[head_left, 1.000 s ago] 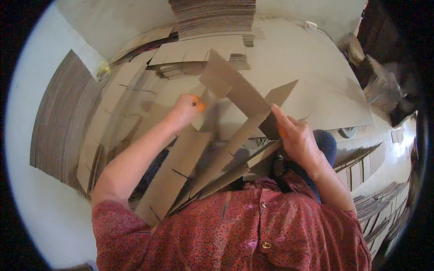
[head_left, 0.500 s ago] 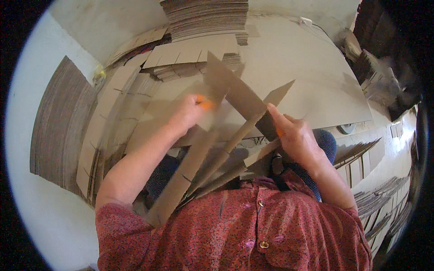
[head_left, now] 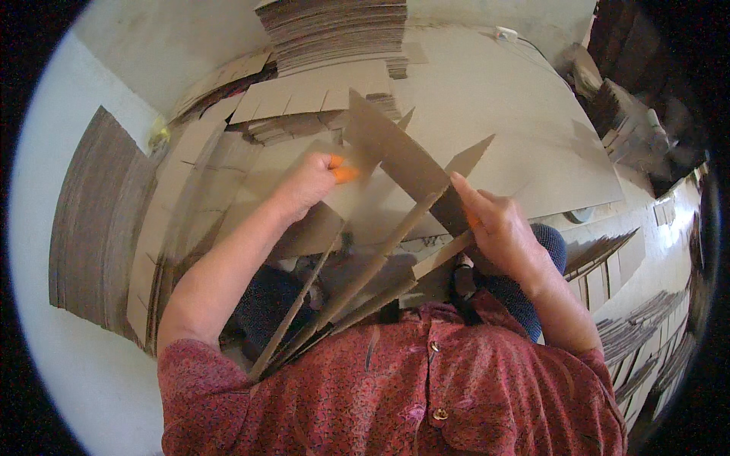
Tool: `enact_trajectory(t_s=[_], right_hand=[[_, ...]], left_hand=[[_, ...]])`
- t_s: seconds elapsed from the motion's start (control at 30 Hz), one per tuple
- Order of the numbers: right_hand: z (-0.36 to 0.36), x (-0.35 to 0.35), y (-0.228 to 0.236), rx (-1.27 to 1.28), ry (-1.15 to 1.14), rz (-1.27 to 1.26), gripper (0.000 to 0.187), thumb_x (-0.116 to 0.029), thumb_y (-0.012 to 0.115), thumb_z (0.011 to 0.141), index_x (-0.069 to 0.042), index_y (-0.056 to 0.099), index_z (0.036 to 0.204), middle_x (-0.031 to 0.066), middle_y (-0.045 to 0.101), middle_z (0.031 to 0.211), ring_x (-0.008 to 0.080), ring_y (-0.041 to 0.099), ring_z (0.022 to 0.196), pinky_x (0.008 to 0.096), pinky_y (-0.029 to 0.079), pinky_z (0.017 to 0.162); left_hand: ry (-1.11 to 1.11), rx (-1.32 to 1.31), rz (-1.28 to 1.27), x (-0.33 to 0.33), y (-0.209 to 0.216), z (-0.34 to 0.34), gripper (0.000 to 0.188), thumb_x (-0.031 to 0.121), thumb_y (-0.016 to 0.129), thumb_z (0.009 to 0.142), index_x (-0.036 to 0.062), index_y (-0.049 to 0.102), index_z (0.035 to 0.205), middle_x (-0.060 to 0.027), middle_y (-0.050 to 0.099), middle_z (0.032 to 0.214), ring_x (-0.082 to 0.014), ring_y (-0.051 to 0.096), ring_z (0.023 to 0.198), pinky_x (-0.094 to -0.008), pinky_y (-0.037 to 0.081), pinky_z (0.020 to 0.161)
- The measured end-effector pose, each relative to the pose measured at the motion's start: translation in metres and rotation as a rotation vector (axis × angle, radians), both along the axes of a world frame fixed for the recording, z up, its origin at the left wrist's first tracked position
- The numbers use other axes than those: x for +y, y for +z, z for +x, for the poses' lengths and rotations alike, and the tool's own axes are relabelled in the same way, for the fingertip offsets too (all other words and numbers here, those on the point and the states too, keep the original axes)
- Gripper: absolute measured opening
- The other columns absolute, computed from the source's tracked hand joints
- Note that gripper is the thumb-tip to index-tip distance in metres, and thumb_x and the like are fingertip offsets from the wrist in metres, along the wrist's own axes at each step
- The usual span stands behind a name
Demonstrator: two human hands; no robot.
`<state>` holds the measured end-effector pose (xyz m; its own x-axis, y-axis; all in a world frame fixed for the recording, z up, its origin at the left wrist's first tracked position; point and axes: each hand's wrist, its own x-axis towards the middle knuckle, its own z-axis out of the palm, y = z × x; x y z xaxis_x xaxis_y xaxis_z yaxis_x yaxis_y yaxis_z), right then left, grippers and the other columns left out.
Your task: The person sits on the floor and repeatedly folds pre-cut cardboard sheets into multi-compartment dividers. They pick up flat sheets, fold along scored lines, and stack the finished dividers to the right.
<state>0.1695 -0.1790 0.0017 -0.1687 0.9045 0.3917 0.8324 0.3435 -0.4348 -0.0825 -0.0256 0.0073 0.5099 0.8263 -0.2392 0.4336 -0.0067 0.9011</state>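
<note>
Long brown cardboard strips cross one another above my lap. In my right hand (head_left: 498, 228) is the long slotted strip (head_left: 411, 163), pinched near its lower right end, and other strips cross it. One crossing strip (head_left: 372, 266) slants down toward my shirt. My left hand (head_left: 308, 186), with orange covers on its fingertips, is closed at the upper left of these strips. At those fingertips a cardboard strip (head_left: 367, 161) is smeared by motion, its grip partly hidden. Further left a thin strip (head_left: 296, 308) stands edge-on, its lower end against my shirt.
A large flat cardboard sheet (head_left: 487, 99) lies before me. Behind it rises a tall cardboard stack (head_left: 334, 34), with slotted strips (head_left: 312, 95) in front. More stacks (head_left: 99, 220) lean at the left wall. Slotted pieces (head_left: 608, 273) lie at the right, near a white plug (head_left: 506, 33).
The left-hand strip near my shirt has turned from its broad face to its edge. My left hand has shifted slightly and is less blurred. My right hand keeps its hold.
</note>
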Motion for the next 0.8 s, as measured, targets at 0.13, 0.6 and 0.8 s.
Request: enact_trajectory(t_s=[0.13, 0.6, 0.8], right_hand=[[0.005, 0.004, 0.002, -0.003, -0.006, -0.015, 0.048, 0.000, 0.050, 0.075, -0.004, 0.046, 0.123, 0.0184, 0.059, 0.073, 0.0358, 0.059, 0.061, 0.0432, 0.047, 0.056], [0.083, 0.083, -0.015, -0.345, -0.332, -0.202, 0.040, -0.005, 0.042, 0.083, -0.011, 0.048, 0.122, 0.0235, 0.060, 0.078, 0.0376, 0.061, 0.075, 0.0450, 0.049, 0.061], [0.122, 0.126, -0.025, -0.284, -0.373, -0.096, 0.044, -0.004, 0.048, 0.081, -0.007, 0.046, 0.125, 0.0246, 0.059, 0.077, 0.0378, 0.059, 0.076, 0.0453, 0.047, 0.067]], left_hand=[[-0.025, 0.112, 0.088, 0.010, 0.000, 0.003, 0.020, 0.020, 0.060, 0.085, 0.0009, 0.064, 0.088, -0.0023, 0.062, 0.081, -0.0097, 0.054, 0.069, -0.0266, 0.043, 0.063], [0.088, 0.518, 1.083, 0.122, -0.057, 0.016, 0.061, 0.032, 0.066, 0.078, -0.0005, 0.043, 0.125, -0.0172, 0.055, 0.118, -0.0305, 0.054, 0.106, -0.0386, 0.043, 0.089], [0.027, 0.818, 1.101, 0.163, -0.067, 0.037, 0.058, 0.028, 0.066, 0.077, 0.0110, 0.042, 0.127, -0.0124, 0.056, 0.115, -0.0300, 0.055, 0.102, -0.0421, 0.046, 0.083]])
